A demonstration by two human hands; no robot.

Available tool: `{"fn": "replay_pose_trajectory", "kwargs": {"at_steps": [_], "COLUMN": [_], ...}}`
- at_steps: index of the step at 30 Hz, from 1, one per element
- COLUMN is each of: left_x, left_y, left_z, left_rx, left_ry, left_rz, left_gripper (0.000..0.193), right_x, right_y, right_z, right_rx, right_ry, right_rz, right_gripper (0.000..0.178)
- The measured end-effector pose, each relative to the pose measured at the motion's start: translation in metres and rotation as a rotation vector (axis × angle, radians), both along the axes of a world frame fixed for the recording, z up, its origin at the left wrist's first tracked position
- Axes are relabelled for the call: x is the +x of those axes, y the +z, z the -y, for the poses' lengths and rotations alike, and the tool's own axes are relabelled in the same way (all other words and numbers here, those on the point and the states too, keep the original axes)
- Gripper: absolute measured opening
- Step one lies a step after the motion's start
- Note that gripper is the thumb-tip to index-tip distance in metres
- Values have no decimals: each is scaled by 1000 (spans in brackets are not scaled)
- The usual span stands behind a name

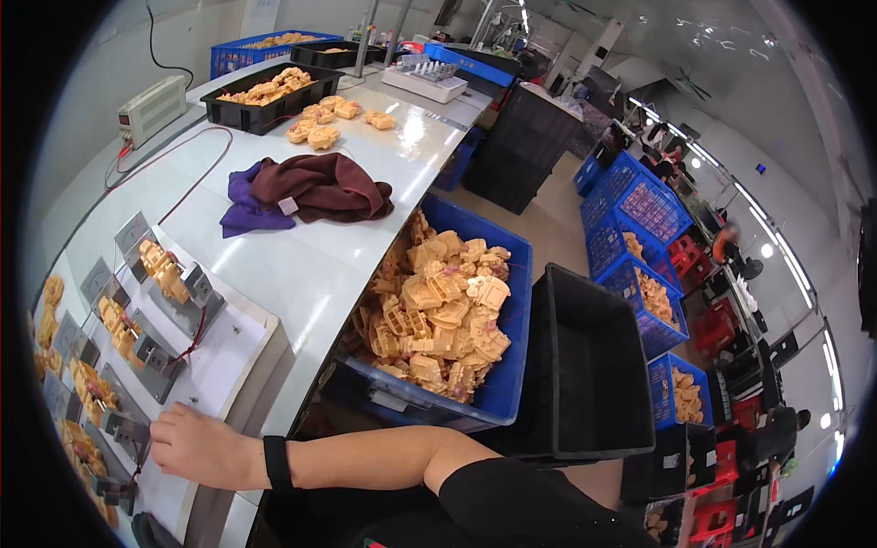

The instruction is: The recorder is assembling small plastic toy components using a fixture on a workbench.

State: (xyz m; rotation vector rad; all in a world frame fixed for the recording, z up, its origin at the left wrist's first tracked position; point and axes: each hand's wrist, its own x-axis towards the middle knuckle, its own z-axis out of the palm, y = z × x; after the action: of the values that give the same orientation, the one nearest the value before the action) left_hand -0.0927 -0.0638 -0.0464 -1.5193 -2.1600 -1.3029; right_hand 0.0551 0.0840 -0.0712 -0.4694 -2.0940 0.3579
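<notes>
My left hand reaches far to the left, with a black band on its wrist. It lies on a white fixture plate, fingers curled at a grey metal clamp. Whether the fingers grip the clamp is hidden. Rows of grey clamps on the plate hold tan plastic moulded parts. A blue crate heaped with the same tan parts stands just right of the table. My right hand is out of sight.
An empty black bin stands beside the blue crate. A maroon and purple cloth lies on the white table. Further back are loose tan parts, a black tray of parts and a beige power unit. Blue crates line the aisle.
</notes>
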Motion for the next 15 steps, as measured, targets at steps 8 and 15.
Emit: {"fn": "replay_pose_trajectory", "kwargs": {"at_steps": [8, 15], "left_x": [-1, 0], "left_y": [1, 1], "left_z": [-1, -1], "left_rx": [-5, 0], "left_ry": [-25, -13], "left_rz": [-23, -16], "left_gripper": [30, 32], "right_x": [4, 0], "right_y": [4, 0], "right_z": [0, 0], "right_rx": [-1, 8], "right_ry": [16, -23], "right_rz": [-4, -16], "right_gripper": [17, 15]}}
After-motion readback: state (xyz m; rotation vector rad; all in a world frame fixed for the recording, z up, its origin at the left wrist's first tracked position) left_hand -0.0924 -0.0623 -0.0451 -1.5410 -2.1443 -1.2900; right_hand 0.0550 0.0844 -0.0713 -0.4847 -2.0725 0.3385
